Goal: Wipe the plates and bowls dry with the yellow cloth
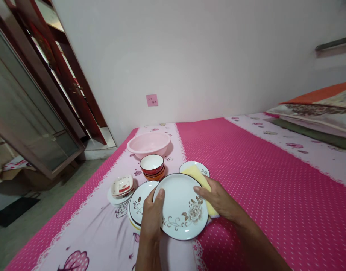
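A white plate (175,203) with a dark rim and brown flowers is held up, tilted toward me, between both hands. My left hand (153,210) grips its left edge, thumb on the face. My right hand (218,197) is closed on the right edge, with a yellow cloth (211,209) between its fingers and the plate. Behind the cloth, another white plate (194,165) lies on the bed. Left of my left hand sits a stack of patterned plates (137,201), partly covered by the held plate.
Red and orange bowls (152,167) stand stacked behind the plates. Small square dishes (122,186) rest on a pile of white saucers (115,199) at left. A pink basin (149,145) stands farther back. Pillows (322,109) lie at right on the pink bedspread (260,177); the bed's edge is at left.
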